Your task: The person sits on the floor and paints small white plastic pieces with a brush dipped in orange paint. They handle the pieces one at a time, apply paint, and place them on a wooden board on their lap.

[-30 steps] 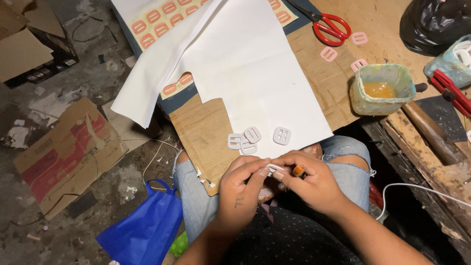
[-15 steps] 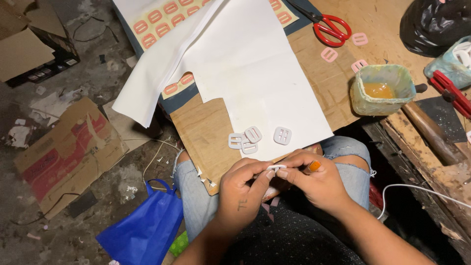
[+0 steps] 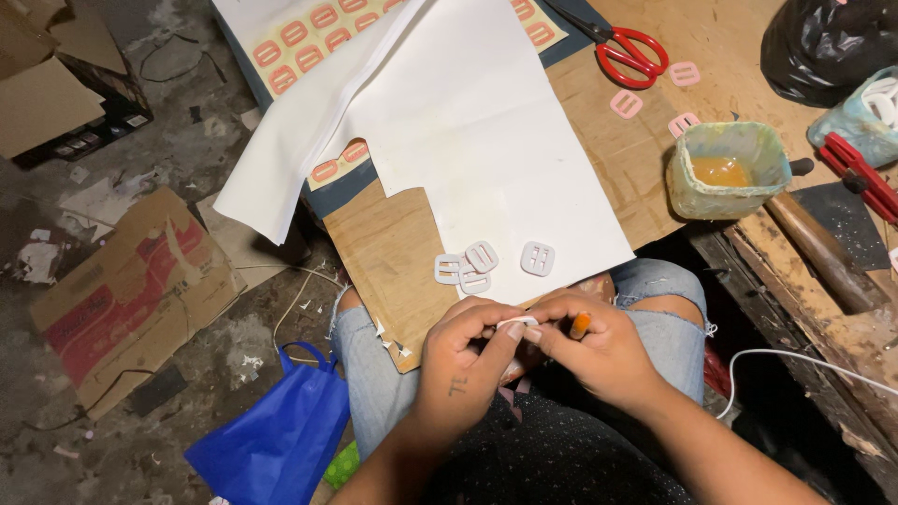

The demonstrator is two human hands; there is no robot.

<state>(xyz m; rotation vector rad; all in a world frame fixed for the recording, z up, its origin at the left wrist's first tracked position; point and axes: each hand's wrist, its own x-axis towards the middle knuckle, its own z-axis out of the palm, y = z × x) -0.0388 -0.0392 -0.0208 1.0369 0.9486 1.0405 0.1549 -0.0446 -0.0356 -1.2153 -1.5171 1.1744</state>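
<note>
My left hand (image 3: 468, 360) pinches a small white buckle piece (image 3: 517, 323) over my lap. My right hand (image 3: 599, 351) touches the same piece and grips an orange-tipped tool (image 3: 580, 325) between its fingers. Just beyond them, several white square buckles (image 3: 468, 266) lie on a white sheet (image 3: 486, 140) and on the brown cardboard board (image 3: 383, 252) across my knees, with one more white buckle (image 3: 538, 258) a little to the right.
Red scissors (image 3: 631, 49) and pink buckles (image 3: 627, 105) lie on the board at the back. A tub of yellow glue (image 3: 730, 170), a hammer handle (image 3: 823, 252) and a black bag (image 3: 832, 42) are on the right. A blue bag (image 3: 276, 440) and cardboard scraps (image 3: 131, 290) lie on the floor at left.
Both hands stay together over my lap. The orange-tipped tool in my right hand has shifted slightly up and right while the fingers work the white piece.
</note>
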